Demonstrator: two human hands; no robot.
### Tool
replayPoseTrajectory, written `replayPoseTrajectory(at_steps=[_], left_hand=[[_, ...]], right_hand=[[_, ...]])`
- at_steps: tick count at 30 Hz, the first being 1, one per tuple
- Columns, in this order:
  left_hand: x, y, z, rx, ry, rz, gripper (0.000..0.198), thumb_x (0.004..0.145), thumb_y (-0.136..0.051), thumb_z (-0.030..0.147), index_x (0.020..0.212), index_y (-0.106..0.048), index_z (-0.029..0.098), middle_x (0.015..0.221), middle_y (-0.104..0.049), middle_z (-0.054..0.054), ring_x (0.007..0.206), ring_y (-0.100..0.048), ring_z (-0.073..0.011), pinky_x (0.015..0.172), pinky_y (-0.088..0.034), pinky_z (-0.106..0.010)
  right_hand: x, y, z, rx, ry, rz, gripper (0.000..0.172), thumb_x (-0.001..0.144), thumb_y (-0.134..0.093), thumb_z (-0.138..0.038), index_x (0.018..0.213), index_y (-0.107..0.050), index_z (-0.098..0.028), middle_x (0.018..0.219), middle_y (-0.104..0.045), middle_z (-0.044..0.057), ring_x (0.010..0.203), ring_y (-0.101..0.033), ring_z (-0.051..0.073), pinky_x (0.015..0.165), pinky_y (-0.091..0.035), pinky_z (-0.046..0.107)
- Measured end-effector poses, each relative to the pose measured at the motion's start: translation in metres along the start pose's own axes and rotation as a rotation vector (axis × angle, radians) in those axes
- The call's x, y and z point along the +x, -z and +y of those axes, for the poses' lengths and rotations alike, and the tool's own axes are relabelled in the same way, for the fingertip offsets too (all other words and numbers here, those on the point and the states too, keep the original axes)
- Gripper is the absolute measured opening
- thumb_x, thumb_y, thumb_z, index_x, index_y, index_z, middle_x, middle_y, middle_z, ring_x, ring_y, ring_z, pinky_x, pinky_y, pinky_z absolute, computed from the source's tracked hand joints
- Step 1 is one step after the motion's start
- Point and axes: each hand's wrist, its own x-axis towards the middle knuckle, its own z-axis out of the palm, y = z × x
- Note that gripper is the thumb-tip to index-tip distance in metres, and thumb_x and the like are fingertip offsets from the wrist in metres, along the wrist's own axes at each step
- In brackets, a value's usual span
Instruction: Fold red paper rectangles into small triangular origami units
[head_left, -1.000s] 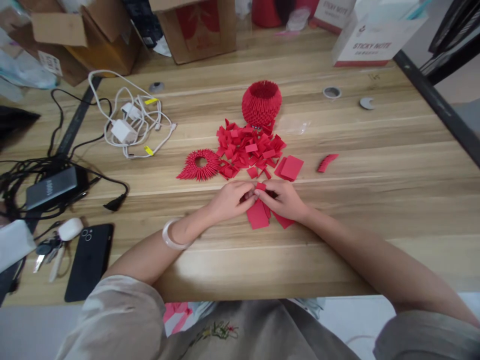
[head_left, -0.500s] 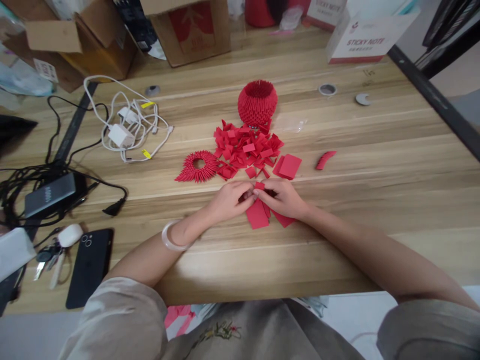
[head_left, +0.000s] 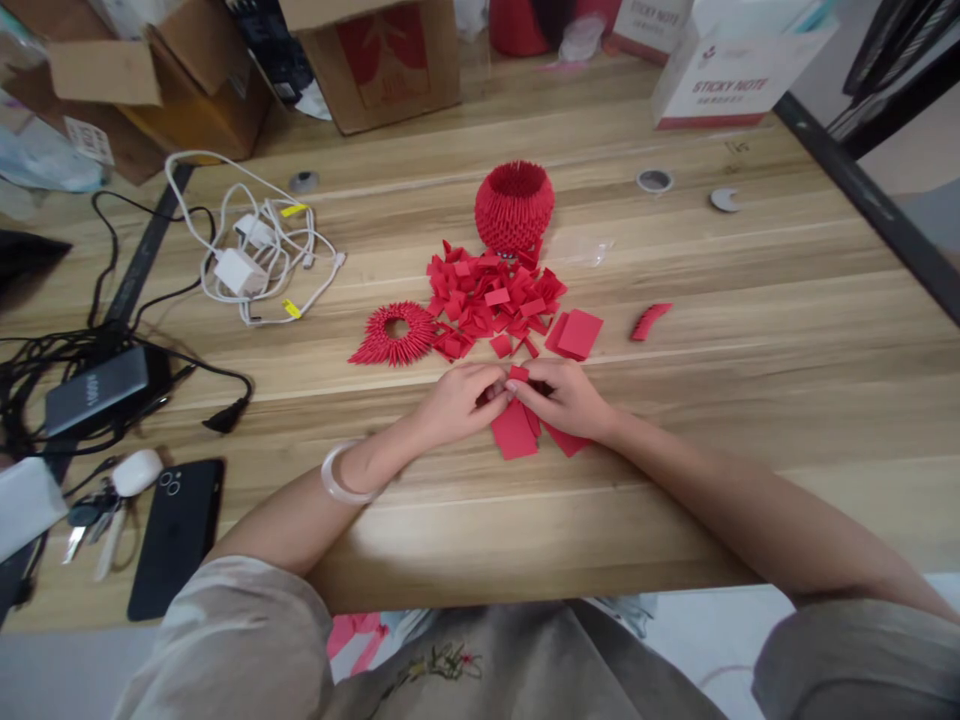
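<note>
Pinching: your left hand [head_left: 459, 403] and right hand [head_left: 570, 398] meet, thumbs and fingers closed on a small red paper slip [head_left: 518, 373], inward of the near edge of the pale wood-grain surface [head_left: 480, 540].
Slip: should be nearly weightless, flexible yet crease-keeping; grip its edges, since tugging could tear it. Your fingers hide its lower part.
Sheets beneath: flat red paper rectangles [head_left: 515, 436], likely to slide; lift by a corner.
Heap: loose small red paper pieces [head_left: 491, 290], farther from the near edge.
Finished-looking shapes: spiky red folded-paper ring [head_left: 416, 335], towards the left edge, and round red folded-paper bowl [head_left: 516, 215], towards the far edge; probably crushable, so support them underneath.
</note>
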Motion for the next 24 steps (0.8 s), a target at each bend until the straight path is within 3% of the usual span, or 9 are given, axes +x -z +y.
replayPoseTrajectory(at_steps=[12, 24], left_hand=[[-0.0006, 0.0001, -0.0005, -0.008, -0.007, 0.003, 0.015, 0.085, -0.048, 0.019, 0.071, -0.048, 0.015, 0.064, -0.051, 0.0, 0.06, -0.047, -0.0105, 0.057, -0.037, -0.021], [-0.0009, -0.0012, -0.0009, 0.002, -0.009, 0.012, 0.021, 0.087, -0.047, 0.022, 0.067, -0.045, 0.016, 0.062, -0.048, 0.0, 0.059, -0.046, -0.0107, 0.057, -0.037, -0.022]], right_hand=[[-0.0007, -0.0009, 0.001, -0.021, -0.013, -0.004, 0.033, 0.087, -0.048, -0.027, 0.057, -0.039, -0.016, 0.052, -0.037, -0.004, 0.05, -0.036, 0.008, 0.051, -0.029, 0.022], [-0.0005, 0.0005, -0.0011, 0.015, -0.012, -0.029, 0.029, 0.089, -0.046, -0.026, 0.062, -0.046, -0.016, 0.054, -0.041, -0.003, 0.052, -0.039, 0.008, 0.053, -0.031, 0.022]])
